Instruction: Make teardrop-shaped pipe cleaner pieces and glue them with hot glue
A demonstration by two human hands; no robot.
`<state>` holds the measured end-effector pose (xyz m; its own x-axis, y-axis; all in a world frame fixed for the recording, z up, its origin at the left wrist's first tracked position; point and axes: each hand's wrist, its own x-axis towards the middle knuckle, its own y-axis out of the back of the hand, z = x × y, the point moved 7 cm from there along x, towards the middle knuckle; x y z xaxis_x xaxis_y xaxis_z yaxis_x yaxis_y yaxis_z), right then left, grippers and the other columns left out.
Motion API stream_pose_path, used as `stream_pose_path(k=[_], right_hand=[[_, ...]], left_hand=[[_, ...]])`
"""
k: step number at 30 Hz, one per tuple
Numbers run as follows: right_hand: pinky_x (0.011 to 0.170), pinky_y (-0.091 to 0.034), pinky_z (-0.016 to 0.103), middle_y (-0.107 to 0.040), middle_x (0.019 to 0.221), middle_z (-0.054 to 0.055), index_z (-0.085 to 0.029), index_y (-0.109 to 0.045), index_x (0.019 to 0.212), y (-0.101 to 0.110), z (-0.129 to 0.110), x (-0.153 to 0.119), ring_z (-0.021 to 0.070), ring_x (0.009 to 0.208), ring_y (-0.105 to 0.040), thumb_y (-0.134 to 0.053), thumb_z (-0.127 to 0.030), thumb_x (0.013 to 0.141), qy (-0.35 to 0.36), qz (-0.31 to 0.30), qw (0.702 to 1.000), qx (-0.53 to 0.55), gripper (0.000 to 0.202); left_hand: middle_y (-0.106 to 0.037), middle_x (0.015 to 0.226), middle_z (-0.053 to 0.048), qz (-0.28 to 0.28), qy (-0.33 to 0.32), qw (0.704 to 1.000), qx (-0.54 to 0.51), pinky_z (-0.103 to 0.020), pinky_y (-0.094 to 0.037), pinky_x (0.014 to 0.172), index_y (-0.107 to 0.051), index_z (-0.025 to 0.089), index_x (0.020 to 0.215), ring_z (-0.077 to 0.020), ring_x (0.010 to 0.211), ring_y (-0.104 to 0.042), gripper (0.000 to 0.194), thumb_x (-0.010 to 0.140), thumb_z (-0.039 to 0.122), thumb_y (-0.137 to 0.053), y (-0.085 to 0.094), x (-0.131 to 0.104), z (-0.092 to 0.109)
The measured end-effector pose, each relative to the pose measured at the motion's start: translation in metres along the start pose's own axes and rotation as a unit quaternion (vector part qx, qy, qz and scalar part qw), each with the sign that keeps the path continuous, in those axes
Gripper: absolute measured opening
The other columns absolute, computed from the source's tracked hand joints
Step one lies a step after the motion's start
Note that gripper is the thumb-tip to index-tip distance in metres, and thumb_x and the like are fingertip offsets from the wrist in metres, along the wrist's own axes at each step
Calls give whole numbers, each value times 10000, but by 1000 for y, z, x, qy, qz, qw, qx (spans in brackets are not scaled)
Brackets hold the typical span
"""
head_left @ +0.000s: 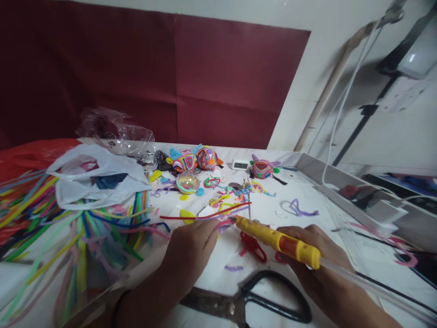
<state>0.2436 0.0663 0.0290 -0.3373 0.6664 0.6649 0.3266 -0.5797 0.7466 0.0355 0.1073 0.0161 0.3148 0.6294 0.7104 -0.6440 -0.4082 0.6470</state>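
My right hand [317, 255] is wrapped round a yellow hot glue gun [273, 234], its nozzle pointing left and a clear glue stick [362, 280] running out of its back. The nozzle is close to the fingertips of my left hand [193, 248]. My left fingers are pressed together, and what they pinch is hidden. Just beyond them lie a red pipe cleaner [177, 217] and a purple pipe cleaner [239, 208]. Red looped pieces [253, 247] rest on the white table between my hands. Black-handled scissors [235, 306] lie in front of me.
Many coloured pipe cleaners [80, 246] spread at left beside a white plastic bag [99, 159]. Farther back are round striped figures [184, 160], a clear dome [187, 183], a small digital clock [241, 165] and a third figure [262, 168]. A grey ledge [336, 193] with a charger runs along the right.
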Motion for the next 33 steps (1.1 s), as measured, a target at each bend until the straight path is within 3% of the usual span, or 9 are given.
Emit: stream_pose_path(k=[3, 6, 11, 17, 22, 28, 31, 33], right_hand=[[523, -451, 269, -623, 735, 40, -223, -601, 981, -1, 4, -4, 172, 613, -574, -467, -316, 910, -18, -1, 999, 38, 178], [573, -504, 271, -647, 828, 54, -225, -582, 983, -4, 11, -8, 172, 668, -618, -505, -271, 890, -35, 6, 992, 123, 129], [503, -509, 251, -665, 794, 51, -189, -562, 965, -13, 36, -4, 184, 652, -631, -573, -388, 835, -197, -18, 943, 267, 238], [410, -335, 214, -410, 585, -39, -177, -480, 664, -21, 58, 4, 97, 500, -393, -654, -577, 705, -330, -117, 888, 299, 438], [468, -325, 223, -469, 661, -18, -140, -566, 839, -35, 75, 1, 99, 548, -413, -642, -591, 719, -372, -218, 836, 339, 473], [455, -309, 246, -485, 554, -12, -130, -608, 707, -43, 96, 1, 115, 488, -435, -671, -582, 618, -376, -233, 854, 274, 465], [482, -334, 278, -525, 538, 9, -152, -636, 686, -44, 102, 3, 151, 493, -469, -671, -561, 577, -356, -217, 882, 222, 425], [570, -386, 336, -601, 650, 74, -155, -662, 718, -39, 101, 8, 222, 614, -538, -663, -541, 566, -337, -183, 904, 186, 414]], left_hand=[[-760, 864, -66, -2, 20, 1000, -18, -272, -580, 673, -714, 178, 913, -202, 745, -724, 173, 803, 131, -588, 0, 1, -2], [-762, 811, -47, -16, 97, 992, -78, -238, -564, 628, -723, 194, 851, -184, 703, -720, 162, 781, 131, -591, -2, 3, -11], [-762, 791, -13, -69, 254, 929, -260, -225, -565, 637, -717, 203, 865, -170, 727, -721, 177, 760, 182, -576, -15, 0, -28], [-750, 742, -13, -92, 341, 862, -365, -225, -548, 564, -702, 182, 841, -180, 707, -714, 163, 733, 233, -591, -25, -4, -38], [-738, 722, -22, -99, 396, 819, -403, -210, -531, 543, -674, 151, 898, -164, 672, -703, 212, 712, 239, -625, -28, -7, -41], [-725, 688, -17, -86, 396, 811, -422, -196, -512, 530, -669, 150, 860, -153, 647, -691, 189, 695, 233, -632, -25, -6, -38], [-719, 677, -18, -82, 387, 814, -425, -201, -508, 524, -670, 150, 848, -162, 649, -688, 185, 690, 235, -624, -24, -4, -36], [-717, 680, -21, -84, 378, 819, -422, -213, -516, 535, -670, 152, 853, -173, 661, -690, 194, 689, 244, -624, -24, -3, -35]])
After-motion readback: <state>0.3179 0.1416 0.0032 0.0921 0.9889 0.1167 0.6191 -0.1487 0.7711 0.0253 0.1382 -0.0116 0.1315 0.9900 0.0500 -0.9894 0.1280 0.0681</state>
